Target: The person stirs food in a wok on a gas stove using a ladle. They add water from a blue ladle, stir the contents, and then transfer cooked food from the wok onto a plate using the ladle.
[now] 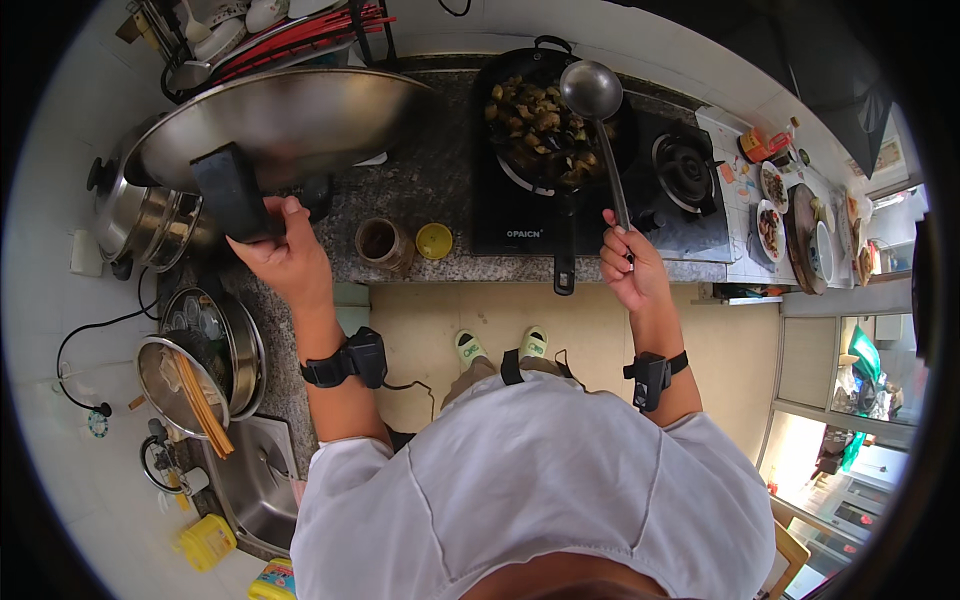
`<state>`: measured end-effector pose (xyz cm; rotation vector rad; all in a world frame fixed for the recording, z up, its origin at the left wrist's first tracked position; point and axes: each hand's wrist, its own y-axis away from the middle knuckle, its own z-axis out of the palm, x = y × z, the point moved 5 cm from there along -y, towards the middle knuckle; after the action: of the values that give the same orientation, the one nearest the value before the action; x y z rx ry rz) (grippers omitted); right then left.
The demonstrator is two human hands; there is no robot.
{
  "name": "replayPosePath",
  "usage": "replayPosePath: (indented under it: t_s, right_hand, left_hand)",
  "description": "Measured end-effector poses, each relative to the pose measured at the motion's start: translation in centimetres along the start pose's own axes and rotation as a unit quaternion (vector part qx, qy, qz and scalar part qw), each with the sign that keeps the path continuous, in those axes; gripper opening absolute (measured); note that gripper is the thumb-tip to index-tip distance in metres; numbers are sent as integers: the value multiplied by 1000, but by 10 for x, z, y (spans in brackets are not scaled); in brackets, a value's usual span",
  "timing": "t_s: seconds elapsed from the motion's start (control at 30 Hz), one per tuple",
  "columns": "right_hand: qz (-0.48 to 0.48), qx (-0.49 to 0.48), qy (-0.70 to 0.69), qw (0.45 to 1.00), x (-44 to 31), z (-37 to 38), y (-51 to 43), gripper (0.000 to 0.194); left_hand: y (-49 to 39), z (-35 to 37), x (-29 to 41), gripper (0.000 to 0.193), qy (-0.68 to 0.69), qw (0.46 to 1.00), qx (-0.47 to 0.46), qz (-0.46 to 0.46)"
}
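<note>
My left hand point(281, 247) grips the black handle point(230, 191) of a large domed metal lid point(285, 124), held tilted above the left part of the counter. In my right hand point(631, 262) is the shaft of a metal ladle point(592, 90), whose bowl is raised over the right side of a black frying pan point(568, 225). Browned chunks of food point(536, 120) lie in the pan, which sits on the left burner of a black gas stove point(510, 225). An opened glass jar point(384, 246) with dark contents stands on the granite counter beside a yellow jar lid point(433, 241).
A bare burner point(684, 172) is at the stove's right. Plates of food point(770, 229) and a round wooden board point(804, 240) lie farther right. At left are a steel steamer pot point(161, 225), bowls with chopsticks point(199, 405) and a sink point(259, 480). A dish rack stands at upper left.
</note>
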<state>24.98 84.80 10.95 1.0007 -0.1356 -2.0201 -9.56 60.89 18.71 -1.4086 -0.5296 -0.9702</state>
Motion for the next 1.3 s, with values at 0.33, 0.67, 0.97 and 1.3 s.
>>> replayPosePath:
  t_s: [0.33, 0.67, 0.97, 1.3]
  right_hand:
    - [-29, -14, 41, 999, -41, -41, 11, 32]
    - [-80, 43, 49, 995, -91, -103, 26, 33]
    - [-37, -11, 69, 997, -126, -126, 34, 37]
    - [-23, -29, 73, 997, -139, -131, 25, 37]
  left_hand:
    - [19, 167, 64, 48, -224, 934, -276, 38]
    - [47, 400, -36, 65, -349, 770, -533, 46]
    - [60, 468, -100, 56, -443, 710, -547, 17]
    - [58, 474, -110, 60, -436, 720, -539, -8]
